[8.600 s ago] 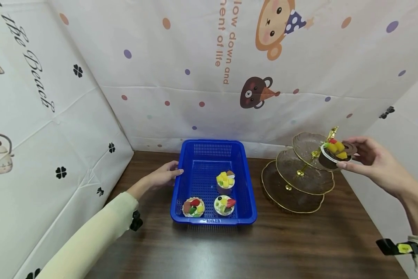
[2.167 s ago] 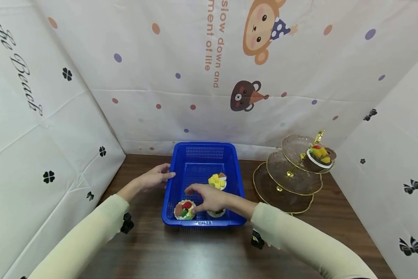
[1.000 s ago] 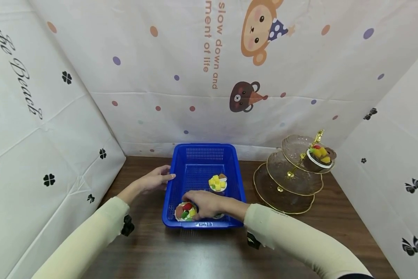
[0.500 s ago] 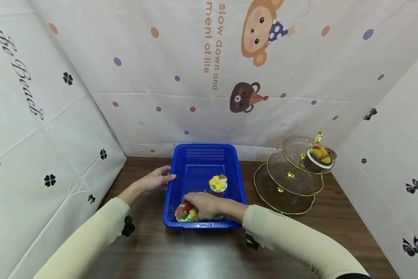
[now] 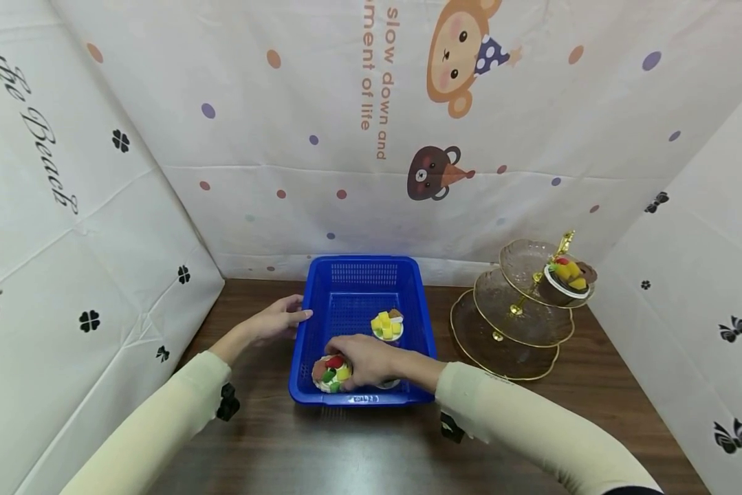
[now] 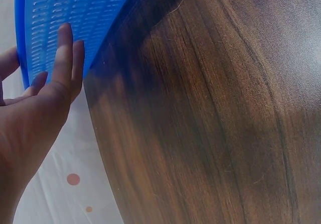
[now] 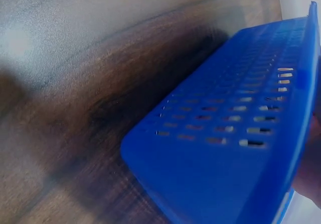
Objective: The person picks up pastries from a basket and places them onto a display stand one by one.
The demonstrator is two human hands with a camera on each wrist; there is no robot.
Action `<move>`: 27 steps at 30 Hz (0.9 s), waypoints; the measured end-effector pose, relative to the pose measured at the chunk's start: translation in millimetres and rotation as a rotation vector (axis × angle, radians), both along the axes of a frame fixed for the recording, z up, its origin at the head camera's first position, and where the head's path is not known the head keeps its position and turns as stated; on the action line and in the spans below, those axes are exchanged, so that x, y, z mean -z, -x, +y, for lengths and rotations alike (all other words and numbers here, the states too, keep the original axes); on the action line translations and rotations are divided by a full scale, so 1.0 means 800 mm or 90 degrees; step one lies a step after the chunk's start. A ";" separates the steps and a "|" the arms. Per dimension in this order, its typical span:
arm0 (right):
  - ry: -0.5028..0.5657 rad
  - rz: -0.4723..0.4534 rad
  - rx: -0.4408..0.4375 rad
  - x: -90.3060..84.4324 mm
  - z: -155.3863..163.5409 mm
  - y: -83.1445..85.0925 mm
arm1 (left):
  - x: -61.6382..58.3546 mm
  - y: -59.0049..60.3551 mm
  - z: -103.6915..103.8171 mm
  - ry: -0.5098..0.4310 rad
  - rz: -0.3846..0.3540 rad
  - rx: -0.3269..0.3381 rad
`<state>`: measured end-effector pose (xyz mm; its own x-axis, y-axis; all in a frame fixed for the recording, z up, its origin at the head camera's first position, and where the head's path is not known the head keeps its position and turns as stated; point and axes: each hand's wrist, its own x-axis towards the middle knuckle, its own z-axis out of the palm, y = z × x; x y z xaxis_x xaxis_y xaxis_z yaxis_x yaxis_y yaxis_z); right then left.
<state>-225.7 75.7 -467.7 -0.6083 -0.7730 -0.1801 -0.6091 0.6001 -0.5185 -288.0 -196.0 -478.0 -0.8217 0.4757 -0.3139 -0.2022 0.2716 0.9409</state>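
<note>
Head camera view looking down at a dark wooden table (image 5: 358, 447) enclosed by white patterned sheets. A blue plastic basket (image 5: 371, 275) with slotted walls sits at the centre. The right hand (image 5: 363, 361) reaches into the basket's near end, at about 6 o'clock inside it, with fingers curled down over a fruit tart (image 5: 330, 372) topped with red, green and yellow pieces; the tart lies in the near left corner, at about 7 o'clock in the basket. The fingers appear to close around the tart's right edge, though the exact grip is hidden under the hand. Part of a second small cake peeks out just beside the right wrist but is mostly covered. A mango cake (image 5: 386, 326) with yellow cubes stands apart, toward 2 o'clock from the hand, still within the basket. The left hand (image 5: 276, 320) rests against the outside of the basket's left wall, at 9 o'clock; the left wrist camera shows its fingers (image 6: 64, 50) straight and pressed together, flat along the blue slotted side. At 3 o'clock from the basket stands a three-tier glass stand (image 5: 513, 323) with gold rims, and a chocolate fruit cake (image 5: 565, 280) sits on its top tier.
</note>
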 end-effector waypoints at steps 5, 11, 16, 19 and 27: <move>0.036 0.002 0.014 -0.010 0.011 0.003 | 0.000 0.001 0.000 -0.001 -0.001 -0.002; 0.072 0.006 0.050 -0.027 0.028 0.001 | 0.003 0.003 0.000 -0.002 0.004 0.000; 0.112 0.018 0.080 -0.043 0.047 -0.003 | 0.003 0.002 0.000 -0.002 0.000 -0.002; 0.149 0.026 0.099 -0.057 0.061 -0.004 | 0.001 0.001 0.000 0.000 0.003 -0.005; 0.221 0.079 0.168 -0.094 0.102 -0.002 | 0.001 0.000 0.000 -0.008 0.004 0.003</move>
